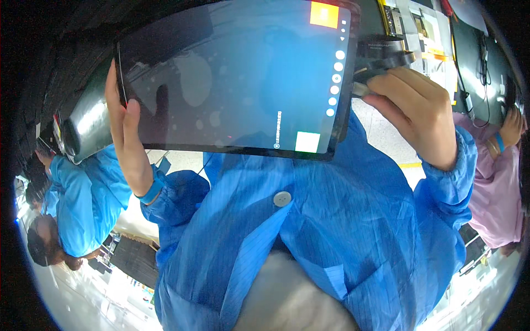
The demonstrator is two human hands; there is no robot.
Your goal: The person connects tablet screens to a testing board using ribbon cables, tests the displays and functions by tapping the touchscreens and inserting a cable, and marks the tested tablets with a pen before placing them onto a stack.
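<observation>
A large black tablet (221,83) is held up in front of my chest, its screen lit with a blue-grey picture, a column of white round icons and an orange square. My left hand (128,132) grips its left edge, thumb on the front and fingers behind. At the right edge, my right hand (419,110) pinches a small grey piece that looks like a plug (360,89). Its tip is close to the tablet's side; whether it is inserted cannot be made out. Just above those fingers is a black looped band or cable (389,54).
At the left a person in a blue smock (91,193) sits close by. On the right another person in a pink smock (494,193) has a hand at a dark bench (480,60) bearing a thin black cable (485,71). Papers with yellow edging (422,33) lie beyond my right hand.
</observation>
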